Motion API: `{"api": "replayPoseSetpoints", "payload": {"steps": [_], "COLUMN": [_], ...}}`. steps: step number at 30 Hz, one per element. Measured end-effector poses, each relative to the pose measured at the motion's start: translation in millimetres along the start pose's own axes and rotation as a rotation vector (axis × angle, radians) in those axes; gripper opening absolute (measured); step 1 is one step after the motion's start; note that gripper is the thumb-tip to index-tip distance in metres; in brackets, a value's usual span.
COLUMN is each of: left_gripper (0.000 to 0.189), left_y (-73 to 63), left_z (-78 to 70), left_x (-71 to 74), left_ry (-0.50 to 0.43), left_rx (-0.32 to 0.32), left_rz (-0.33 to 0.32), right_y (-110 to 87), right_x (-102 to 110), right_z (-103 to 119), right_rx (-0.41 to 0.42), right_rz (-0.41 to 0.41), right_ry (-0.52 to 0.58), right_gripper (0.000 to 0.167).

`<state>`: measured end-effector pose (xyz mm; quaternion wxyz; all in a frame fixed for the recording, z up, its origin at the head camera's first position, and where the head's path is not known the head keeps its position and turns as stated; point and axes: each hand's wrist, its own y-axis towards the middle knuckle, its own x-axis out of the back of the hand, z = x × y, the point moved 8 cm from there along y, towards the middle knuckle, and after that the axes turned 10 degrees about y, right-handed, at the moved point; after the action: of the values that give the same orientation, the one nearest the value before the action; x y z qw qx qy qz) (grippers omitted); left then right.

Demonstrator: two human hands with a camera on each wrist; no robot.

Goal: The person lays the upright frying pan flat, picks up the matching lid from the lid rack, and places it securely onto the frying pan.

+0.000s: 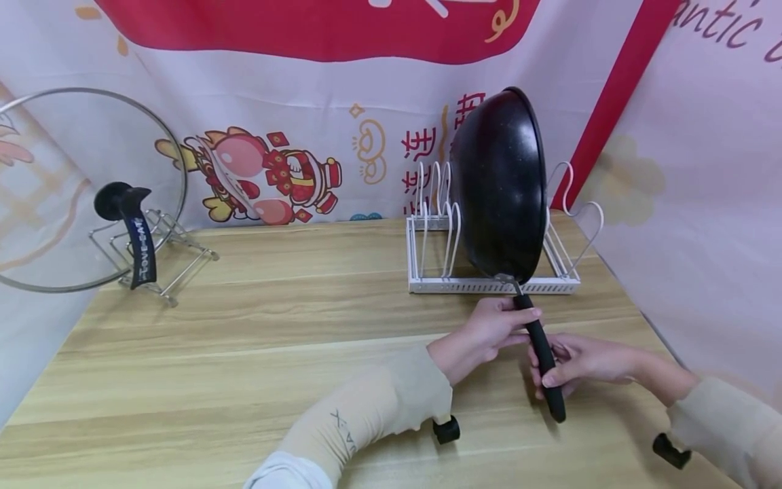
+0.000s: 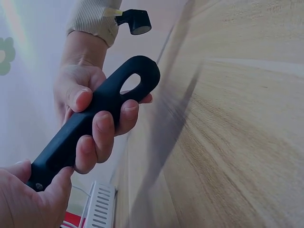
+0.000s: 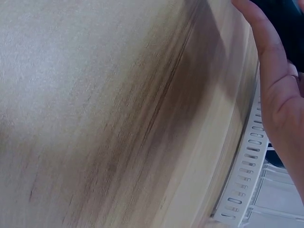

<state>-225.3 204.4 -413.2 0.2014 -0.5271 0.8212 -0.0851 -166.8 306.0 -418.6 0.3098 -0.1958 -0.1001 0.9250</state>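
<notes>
A black pan (image 1: 501, 183) stands on edge in the white wire rack (image 1: 491, 286), its rounded underside turned left and its handle (image 1: 537, 339) reaching out past the rack's front bar. The left hand (image 1: 489, 331) has its grip closed on the handle's pan end, thumb and finger pinching it. The right hand (image 1: 580, 360) has its grip closed nearer the looped tip, fingers curled round from beneath, thumb on top. Below lies the wood-grain table (image 1: 244, 387). Well apart at far left, a glass lid (image 1: 55, 176) leans upright in a metal stand (image 1: 186, 275). Behind hangs a printed cloth (image 1: 293, 88).
</notes>
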Motion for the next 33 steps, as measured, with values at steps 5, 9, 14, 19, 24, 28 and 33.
{"api": "replayPoseSetpoints", "payload": {"steps": [5,9,14,19,24,28,33], "left_gripper": [0.011,0.011,0.011,0.01,0.008,0.01,0.012], "left_y": [-0.6,-1.5,-3.4,-3.9,-4.7,-5.4,-7.8], "left_z": [-1.4,-2.1,-6.1,-9.2,-10.6,-13.9,-19.0], "left_x": [-0.2,-0.4,-1.2,-1.4,-1.7,-2.5,-2.6], "left_ry": [0.0,0.013,0.027,0.029,0.03,0.025,0.023], "left_rx": [-0.008,-0.012,-0.029,-0.046,-0.05,-0.066,-0.072], "left_rz": [0.008,0.006,0.007,0.012,0.011,0.02,0.017], "right_y": [-0.3,-0.4,-1.6,-2.3,-2.9,-3.5,-4.6], "right_x": [-1.9,-2.8,-5.0,-7.0,-9.1,-9.7,-8.4], "right_z": [1.6,1.7,4.7,9.1,11.6,13.9,17.5], "right_rx": [0.007,0.017,0.032,0.043,0.052,0.061,0.056], "right_rz": [0.003,0.007,0.031,0.035,0.036,0.041,0.035], "right_ry": [-0.005,-0.006,0.0,-0.007,-0.008,-0.016,-0.039], "right_gripper": [0.02,0.02,0.019,0.019,0.018,0.019,0.02]}}
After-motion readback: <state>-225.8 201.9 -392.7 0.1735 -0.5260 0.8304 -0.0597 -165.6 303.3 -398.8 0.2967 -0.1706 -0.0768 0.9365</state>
